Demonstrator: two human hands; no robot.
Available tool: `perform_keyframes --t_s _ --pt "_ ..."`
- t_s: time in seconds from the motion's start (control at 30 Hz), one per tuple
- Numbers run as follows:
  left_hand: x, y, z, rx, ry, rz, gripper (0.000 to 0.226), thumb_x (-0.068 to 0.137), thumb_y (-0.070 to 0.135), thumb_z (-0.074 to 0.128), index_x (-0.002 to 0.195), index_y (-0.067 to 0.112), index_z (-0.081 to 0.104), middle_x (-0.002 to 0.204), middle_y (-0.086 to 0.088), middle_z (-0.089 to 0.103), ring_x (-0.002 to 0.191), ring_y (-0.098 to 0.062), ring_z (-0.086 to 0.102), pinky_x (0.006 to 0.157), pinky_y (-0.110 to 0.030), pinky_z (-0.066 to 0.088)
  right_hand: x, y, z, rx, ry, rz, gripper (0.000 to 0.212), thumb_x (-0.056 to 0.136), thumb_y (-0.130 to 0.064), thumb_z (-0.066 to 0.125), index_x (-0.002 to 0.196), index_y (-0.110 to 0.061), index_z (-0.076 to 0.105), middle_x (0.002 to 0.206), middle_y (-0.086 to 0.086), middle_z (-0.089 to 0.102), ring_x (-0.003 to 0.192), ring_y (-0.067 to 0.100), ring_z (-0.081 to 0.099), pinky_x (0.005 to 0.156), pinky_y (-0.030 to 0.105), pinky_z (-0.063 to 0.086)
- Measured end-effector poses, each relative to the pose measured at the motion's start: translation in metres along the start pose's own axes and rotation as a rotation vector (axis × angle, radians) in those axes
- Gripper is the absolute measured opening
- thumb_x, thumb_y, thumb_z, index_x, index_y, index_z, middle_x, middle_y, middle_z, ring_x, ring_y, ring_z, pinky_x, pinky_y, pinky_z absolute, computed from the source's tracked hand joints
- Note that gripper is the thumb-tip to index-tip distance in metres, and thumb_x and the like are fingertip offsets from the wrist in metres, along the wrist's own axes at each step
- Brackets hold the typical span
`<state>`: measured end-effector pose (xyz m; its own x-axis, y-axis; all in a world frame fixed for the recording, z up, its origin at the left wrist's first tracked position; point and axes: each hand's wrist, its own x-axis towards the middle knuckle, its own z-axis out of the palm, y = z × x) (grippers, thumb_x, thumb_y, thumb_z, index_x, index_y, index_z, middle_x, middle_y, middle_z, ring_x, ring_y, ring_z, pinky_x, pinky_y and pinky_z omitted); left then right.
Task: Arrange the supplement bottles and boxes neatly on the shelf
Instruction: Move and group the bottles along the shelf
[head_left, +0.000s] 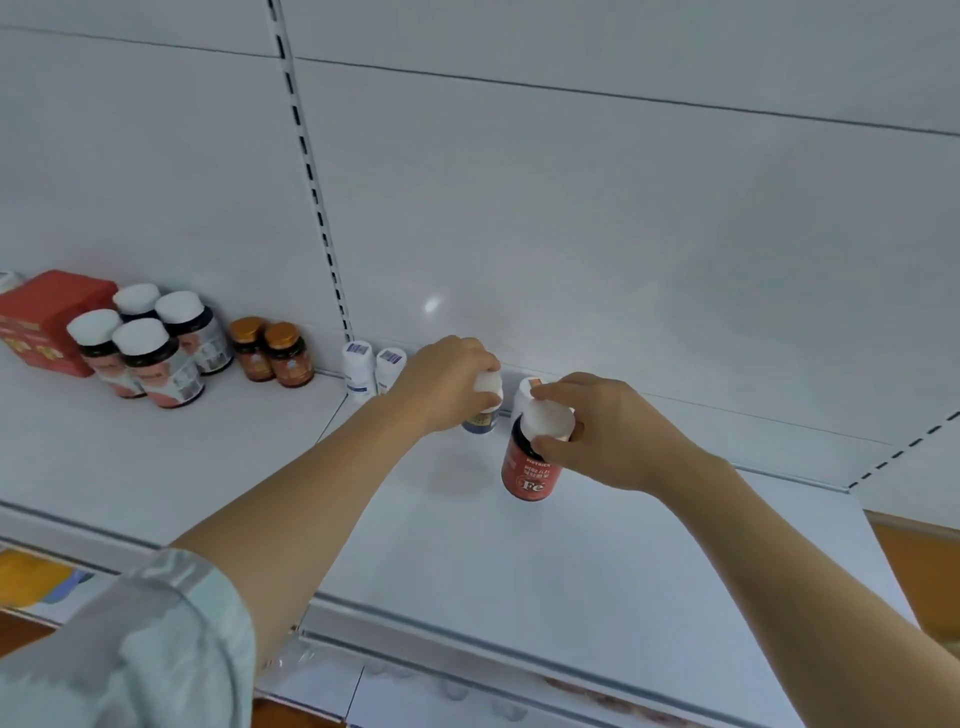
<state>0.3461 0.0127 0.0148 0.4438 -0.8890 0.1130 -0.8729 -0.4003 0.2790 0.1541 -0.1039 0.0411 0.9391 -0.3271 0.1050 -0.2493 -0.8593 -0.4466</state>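
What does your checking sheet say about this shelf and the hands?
Surface: white shelf, mostly bare at the front.
Job's things: red Fe bottle in the right hand; dark bottle under the left hand; two white bottles, two amber bottles, four white-capped bottles and a red box along the back.
Clutter: nothing seen.
Grips: each hand curls round a white cap.
Cables: nothing seen.
Surroundings: white back panel with slotted rails; lower shelf blurred.
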Motion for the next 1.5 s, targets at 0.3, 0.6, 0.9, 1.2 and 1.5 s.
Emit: perform_keyframes --t_s 0.3,0.6,0.9,1.2,1.5 --pt "0.023 -0.034 0.03 0.174 0.089 0.196 0.035 0.085 0.038 0.065 0.114 0.019 0.067 0.118 0.003 0.064 0.116 -0.022 0.05 0.092 -0.036 0.036 0.024 0.0 0.016 -0.038 0.056 0.07 0.045 0.076 -0.039 0.07 0.12 -0.029 0.064 0.104 -0.008 0.064 0.079 0.009 0.054 0.078 0.027 0.049" --pt "0.024 -0.045 0.038 0.264 0.188 0.28 0.024 0.071 0.032 0.079 0.082 0.013 0.071 0.096 -0.005 0.063 0.094 -0.029 0.06 0.074 -0.036 0.047 0.029 -0.011 0.022 -0.087 0.072 0.152 0.048 0.077 -0.039 0.069 0.124 -0.029 0.063 0.107 -0.01 0.062 0.073 0.004 0.049 0.077 0.025 0.048" --pt "0.017 -0.045 0.029 0.184 0.208 0.245 0.033 0.089 0.039 0.06 0.104 0.012 0.068 0.113 -0.005 0.063 0.109 -0.029 0.055 0.091 -0.041 0.041 0.016 -0.023 0.017 -0.116 0.132 0.126 0.044 0.081 -0.036 0.068 0.125 -0.029 0.062 0.111 -0.013 0.062 0.07 -0.004 0.048 0.073 0.022 0.045" --pt "-0.05 -0.064 -0.017 0.072 0.323 0.024 0.032 0.092 0.036 0.057 0.115 0.016 0.066 0.111 0.0 0.066 0.108 -0.025 0.056 0.092 -0.04 0.045 0.035 -0.065 0.015 -0.189 0.126 -0.098 0.039 0.085 -0.04 0.066 0.121 -0.024 0.065 0.11 -0.008 0.067 0.092 0.023 0.053 0.077 0.034 0.048" --pt "-0.162 -0.14 -0.064 0.148 0.371 -0.255 0.046 0.088 0.046 0.042 0.108 0.013 0.066 0.11 -0.005 0.063 0.106 -0.027 0.057 0.091 -0.041 0.047 0.08 -0.164 0.066 -0.098 0.051 -0.319 0.047 0.082 -0.051 0.055 0.119 -0.023 0.065 0.112 -0.003 0.066 0.095 0.028 0.06 0.08 0.042 0.051"
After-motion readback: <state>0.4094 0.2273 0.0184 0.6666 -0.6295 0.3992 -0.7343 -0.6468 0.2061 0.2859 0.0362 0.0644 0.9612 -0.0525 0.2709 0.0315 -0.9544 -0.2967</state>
